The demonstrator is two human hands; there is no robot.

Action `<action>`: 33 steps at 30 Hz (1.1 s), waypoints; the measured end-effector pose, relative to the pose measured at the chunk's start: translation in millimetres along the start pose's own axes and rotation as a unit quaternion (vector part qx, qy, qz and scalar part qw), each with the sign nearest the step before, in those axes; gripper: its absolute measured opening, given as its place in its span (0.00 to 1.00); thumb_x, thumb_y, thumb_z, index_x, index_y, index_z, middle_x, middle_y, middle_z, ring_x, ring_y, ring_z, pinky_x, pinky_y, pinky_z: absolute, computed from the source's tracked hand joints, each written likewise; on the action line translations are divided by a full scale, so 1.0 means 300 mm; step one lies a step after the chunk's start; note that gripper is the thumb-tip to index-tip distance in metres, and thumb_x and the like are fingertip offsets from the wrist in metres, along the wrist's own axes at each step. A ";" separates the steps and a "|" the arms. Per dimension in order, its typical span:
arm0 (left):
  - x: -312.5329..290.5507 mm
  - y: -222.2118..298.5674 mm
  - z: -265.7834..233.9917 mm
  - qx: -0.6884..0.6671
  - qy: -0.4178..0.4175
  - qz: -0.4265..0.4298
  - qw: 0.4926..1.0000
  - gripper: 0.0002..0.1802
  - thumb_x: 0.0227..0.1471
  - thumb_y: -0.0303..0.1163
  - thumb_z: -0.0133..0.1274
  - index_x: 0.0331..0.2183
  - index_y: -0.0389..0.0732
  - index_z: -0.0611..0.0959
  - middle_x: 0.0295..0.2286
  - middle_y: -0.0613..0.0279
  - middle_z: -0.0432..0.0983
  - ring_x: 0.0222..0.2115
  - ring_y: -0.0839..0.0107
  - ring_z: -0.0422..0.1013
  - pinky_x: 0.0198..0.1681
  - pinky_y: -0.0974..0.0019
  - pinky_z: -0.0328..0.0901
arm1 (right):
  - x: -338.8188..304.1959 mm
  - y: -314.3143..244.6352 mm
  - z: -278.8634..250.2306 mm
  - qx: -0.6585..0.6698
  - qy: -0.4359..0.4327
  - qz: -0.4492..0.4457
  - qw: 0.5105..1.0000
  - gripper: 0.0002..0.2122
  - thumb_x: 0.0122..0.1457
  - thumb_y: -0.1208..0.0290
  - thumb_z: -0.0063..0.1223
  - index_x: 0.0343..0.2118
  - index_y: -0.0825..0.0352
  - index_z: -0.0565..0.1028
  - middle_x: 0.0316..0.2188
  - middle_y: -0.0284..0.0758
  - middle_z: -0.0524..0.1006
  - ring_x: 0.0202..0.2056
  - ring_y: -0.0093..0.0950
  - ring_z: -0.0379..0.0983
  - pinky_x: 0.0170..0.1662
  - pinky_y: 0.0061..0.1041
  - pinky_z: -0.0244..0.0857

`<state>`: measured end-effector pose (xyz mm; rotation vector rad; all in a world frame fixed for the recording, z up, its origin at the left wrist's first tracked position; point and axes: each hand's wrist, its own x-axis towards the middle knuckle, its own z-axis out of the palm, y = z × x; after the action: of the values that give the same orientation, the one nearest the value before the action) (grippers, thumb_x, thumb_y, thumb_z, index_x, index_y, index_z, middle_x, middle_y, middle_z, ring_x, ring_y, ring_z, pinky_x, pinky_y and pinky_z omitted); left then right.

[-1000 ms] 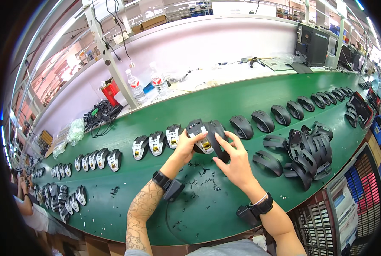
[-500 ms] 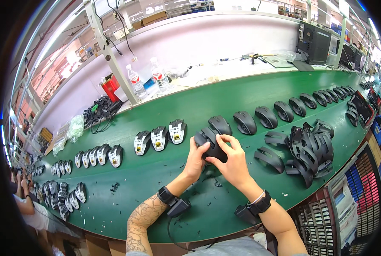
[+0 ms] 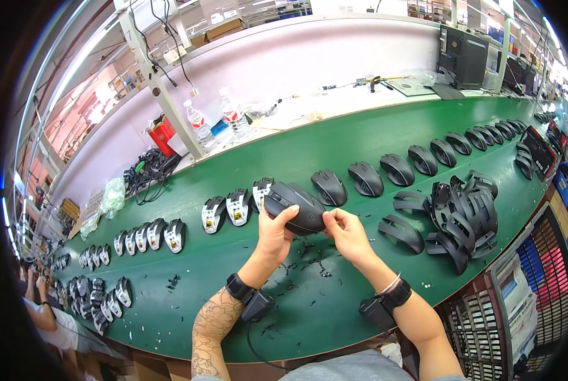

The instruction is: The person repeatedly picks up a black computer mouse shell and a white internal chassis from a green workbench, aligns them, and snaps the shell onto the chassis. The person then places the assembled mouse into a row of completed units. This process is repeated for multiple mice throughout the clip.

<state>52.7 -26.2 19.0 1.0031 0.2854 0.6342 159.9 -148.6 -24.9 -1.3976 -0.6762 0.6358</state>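
Observation:
Both my hands hold one black computer mouse [image 3: 295,204] just above the green bench [image 3: 246,298]. My left hand [image 3: 274,233] grips its near left side with the thumb on top. The fingertips of my right hand [image 3: 346,233] pinch its right end. Left of it stand three open mouse bases with white insides [image 3: 236,206]. A row of closed black mice [image 3: 366,178] runs off to the right. A heap of black top shells [image 3: 462,213] lies at the right of my right hand.
More open mouse bases [image 3: 147,235] trail along the bench to the far left. Small black scraps [image 3: 297,267] litter the bench below my hands. Two water bottles [image 3: 215,120] and a red box [image 3: 162,134] stand at the back. Another person [image 3: 46,317] sits at lower left. Parts drawers [image 3: 538,279] stand at right.
The mouse has come away from the row toward me and now shows its closed black top. My hands shifted with it, left hand under its near side.

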 end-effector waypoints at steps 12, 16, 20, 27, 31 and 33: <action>-0.010 0.008 -0.005 -0.023 -0.014 -0.022 0.999 0.26 0.47 0.26 0.55 0.48 0.40 0.66 0.40 0.58 0.70 0.40 0.64 0.73 0.41 0.56 0.73 | -0.007 0.019 0.021 0.151 -0.007 -0.036 0.988 0.16 0.60 0.57 0.52 0.22 0.65 0.70 0.20 0.25 0.72 0.26 0.15 0.63 0.32 0.18 0.59; -0.009 0.011 0.002 -0.027 -0.009 -0.009 1.000 0.26 0.47 0.25 0.55 0.48 0.40 0.66 0.40 0.57 0.70 0.41 0.63 0.73 0.42 0.56 0.73 | 0.003 -0.007 0.016 0.014 0.024 -0.102 0.994 0.17 0.53 0.59 0.61 0.34 0.70 0.74 0.29 0.32 0.75 0.31 0.21 0.69 0.35 0.23 0.66; -0.009 -0.012 0.008 0.033 0.011 0.010 0.999 0.21 0.52 0.36 0.50 0.47 0.42 0.68 0.39 0.61 0.72 0.42 0.66 0.72 0.44 0.56 0.71 | -0.043 -0.096 0.028 -0.148 0.054 -0.242 0.957 0.34 0.38 0.66 0.72 0.50 0.71 0.70 0.40 0.40 0.74 0.40 0.31 0.73 0.43 0.28 0.70; 0.052 0.050 -0.050 0.183 0.049 -0.060 0.980 0.21 0.59 0.46 0.38 0.45 0.44 0.76 0.41 0.63 0.75 0.43 0.71 0.71 0.47 0.59 0.64 | -0.029 -0.096 -0.013 -0.187 0.056 -0.256 0.947 0.34 0.35 0.76 0.71 0.51 0.68 0.71 0.40 0.37 0.76 0.41 0.29 0.75 0.45 0.27 0.72; 0.055 0.077 -0.051 0.200 0.055 -0.068 0.976 0.23 0.59 0.50 0.36 0.43 0.44 0.76 0.39 0.65 0.75 0.40 0.72 0.71 0.44 0.60 0.65 | -0.032 -0.106 -0.019 -0.147 0.011 -0.203 0.968 0.29 0.39 0.71 0.70 0.48 0.74 0.73 0.39 0.41 0.77 0.38 0.29 0.75 0.43 0.25 0.69; 0.056 0.082 -0.028 0.180 0.062 -0.082 0.978 0.26 0.59 0.55 0.35 0.38 0.46 0.77 0.36 0.66 0.76 0.36 0.74 0.71 0.40 0.61 0.65 | -0.035 -0.114 -0.020 -0.093 -0.013 -0.123 0.988 0.26 0.42 0.69 0.70 0.46 0.74 0.74 0.38 0.40 0.78 0.38 0.27 0.76 0.44 0.24 0.68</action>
<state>52.7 -0.8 36.7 1.2727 0.6030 0.5049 157.6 -162.9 8.3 -1.4493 -0.9312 0.4035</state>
